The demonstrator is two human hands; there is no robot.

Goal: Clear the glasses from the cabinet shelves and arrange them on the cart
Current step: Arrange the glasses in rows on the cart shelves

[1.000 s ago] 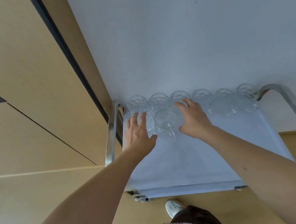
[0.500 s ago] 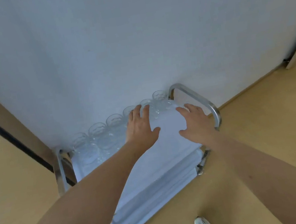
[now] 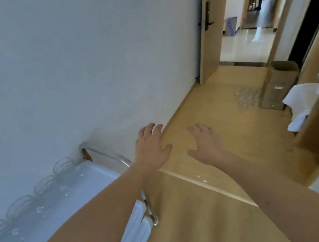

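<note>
Glasses [image 3: 45, 186] on cart [image 3: 93, 185], left of both hands [image 3: 151, 147].

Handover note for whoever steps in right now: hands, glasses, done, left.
Left hand: open, holds nothing, in the air past the cart's handle.
Right hand: open, holds nothing, over the floor.
Glasses: a row along the wall-side edge of the cart.
Done: that row is set down on the cart.
Left: the cabinet is out of view, so check its shelves for glasses to carry over; the cart's near side has room.
</note>
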